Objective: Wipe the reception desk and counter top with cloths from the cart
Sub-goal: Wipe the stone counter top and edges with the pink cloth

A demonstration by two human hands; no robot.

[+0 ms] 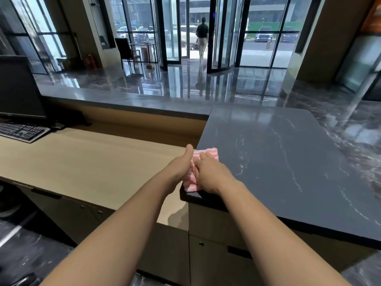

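Observation:
A pink-and-white striped cloth [208,152] lies folded on the left edge of the dark marbled counter top [288,166]. My left hand [182,165] grips the cloth from the left side, thumb pointing forward. My right hand [210,175] presses flat on top of the cloth, covering its middle. Left of and below the counter runs the light wooden reception desk [82,162].
A black monitor [18,89] and a keyboard [20,132] stand at the desk's far left. A raised grey ledge [123,100] borders the desk's far side. Beyond are a glossy lobby floor, a chair [127,50], glass doors and a person [202,38] walking out.

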